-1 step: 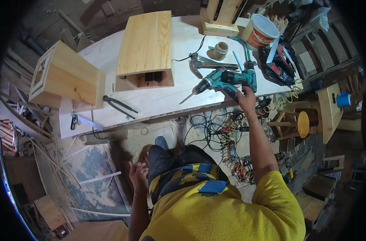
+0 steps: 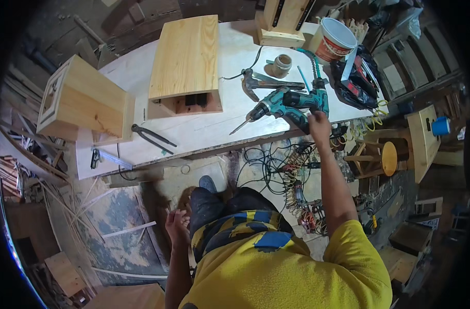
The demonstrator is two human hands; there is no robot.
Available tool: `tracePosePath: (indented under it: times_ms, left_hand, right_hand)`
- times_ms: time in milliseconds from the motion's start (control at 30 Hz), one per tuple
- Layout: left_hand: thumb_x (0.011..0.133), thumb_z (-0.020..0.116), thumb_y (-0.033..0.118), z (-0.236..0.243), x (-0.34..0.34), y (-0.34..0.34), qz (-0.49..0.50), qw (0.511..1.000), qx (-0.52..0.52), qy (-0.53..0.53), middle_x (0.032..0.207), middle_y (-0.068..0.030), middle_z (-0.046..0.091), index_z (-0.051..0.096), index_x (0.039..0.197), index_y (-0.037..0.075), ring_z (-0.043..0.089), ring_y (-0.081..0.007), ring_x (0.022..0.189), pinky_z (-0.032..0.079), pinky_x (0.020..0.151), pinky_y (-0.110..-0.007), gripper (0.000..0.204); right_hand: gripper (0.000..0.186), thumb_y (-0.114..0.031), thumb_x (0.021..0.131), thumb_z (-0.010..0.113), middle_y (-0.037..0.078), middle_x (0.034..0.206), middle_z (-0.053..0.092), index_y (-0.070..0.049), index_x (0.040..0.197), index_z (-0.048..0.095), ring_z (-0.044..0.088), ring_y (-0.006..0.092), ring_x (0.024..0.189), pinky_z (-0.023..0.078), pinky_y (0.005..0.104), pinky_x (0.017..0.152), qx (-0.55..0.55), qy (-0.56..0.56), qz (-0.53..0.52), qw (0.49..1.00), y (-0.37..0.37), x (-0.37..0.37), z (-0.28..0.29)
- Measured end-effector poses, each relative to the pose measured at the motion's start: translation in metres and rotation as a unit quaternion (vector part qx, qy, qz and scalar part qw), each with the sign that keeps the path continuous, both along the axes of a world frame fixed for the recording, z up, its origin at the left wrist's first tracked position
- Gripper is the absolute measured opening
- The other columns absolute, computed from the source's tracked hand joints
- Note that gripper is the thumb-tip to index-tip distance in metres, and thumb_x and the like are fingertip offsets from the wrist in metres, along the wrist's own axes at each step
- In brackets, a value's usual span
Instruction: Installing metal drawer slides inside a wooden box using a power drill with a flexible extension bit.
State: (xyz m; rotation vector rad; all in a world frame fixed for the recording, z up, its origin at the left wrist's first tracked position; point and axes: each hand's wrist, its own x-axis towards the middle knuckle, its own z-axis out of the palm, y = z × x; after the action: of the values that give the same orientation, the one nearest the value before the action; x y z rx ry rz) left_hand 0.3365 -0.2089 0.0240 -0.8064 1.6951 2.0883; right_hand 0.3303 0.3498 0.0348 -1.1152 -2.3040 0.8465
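The right hand, slightly farther right than before, is at two teal drills on the worktop, right of centre; the left hand curls, lower left. Whether either grips, I cannot tell. Upper right, a bucket wears a red label.

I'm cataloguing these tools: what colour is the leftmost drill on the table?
The drill is teal and black; it shows best in the head view.

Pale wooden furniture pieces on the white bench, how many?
3: the left piece at the bench's left end, the middle piece beside it, and the far piece, cut off by the picture's top.
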Motion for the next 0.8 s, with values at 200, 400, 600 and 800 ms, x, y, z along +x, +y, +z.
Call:
tracePosePath:
  times_ms: [200, 400, 600, 800]
  left_hand:
    - [0.092, 0.058, 0.016, -0.013, -0.013, -0.023, -0.011, 1.0, -0.022, 0.004, 0.083, -0.0049, 0.065, 0.058, 0.096, 0.005, 0.057, -0.0093, 0.063, 0.045, 0.059, -0.022, 0.012]
    - [0.091, 0.061, 0.018, -0.009, -0.03, -0.04, -0.002, 0.998, -0.039, 0.05, 0.081, -0.0044, 0.065, 0.058, 0.095, 0.005, 0.057, -0.0087, 0.063, 0.045, 0.057, -0.021, 0.013]
    - [0.092, 0.061, 0.018, 0.002, -0.026, -0.046, 0.018, 0.996, -0.072, 0.045, 0.081, -0.0044, 0.064, 0.058, 0.096, 0.005, 0.058, -0.0094, 0.064, 0.047, 0.058, -0.022, 0.014]
    - [0.092, 0.06, 0.016, -0.001, -0.028, -0.033, -0.011, 0.998, -0.049, 0.048, 0.079, -0.0041, 0.063, 0.058, 0.094, 0.005, 0.058, -0.0101, 0.064, 0.048, 0.057, -0.023, 0.011]
  right_hand:
    - [0.031, -0.024, 0.094, 0.056, 0.016, 0.092, 0.062, 0.002, 0.111, 0.051, 0.063, 0.0295, 0.089, 0.051, 0.0434, 0.079, -0.585, 0.36, -0.187, 0.702, 0.047, -0.018, 0.004]
    - [0.025, -0.018, 0.092, 0.057, 0.017, 0.112, 0.059, -0.004, 0.112, 0.051, 0.06, 0.0329, 0.102, 0.049, 0.0502, 0.088, -0.636, 0.366, -0.253, 0.631, 0.047, -0.078, 0.005]
    - [0.026, -0.021, 0.089, 0.059, 0.014, 0.114, 0.06, -0.007, 0.111, 0.055, 0.06, 0.0304, 0.104, 0.048, 0.0511, 0.09, -0.581, 0.321, -0.317, 0.677, 0.033, -0.108, 0.016]
    - [0.022, -0.019, 0.086, 0.054, 0.012, 0.087, 0.063, -0.003, 0.101, 0.05, 0.066, 0.0257, 0.075, 0.057, 0.039, 0.07, -0.642, 0.527, -0.184, 0.526, 0.114, -0.044, -0.037]
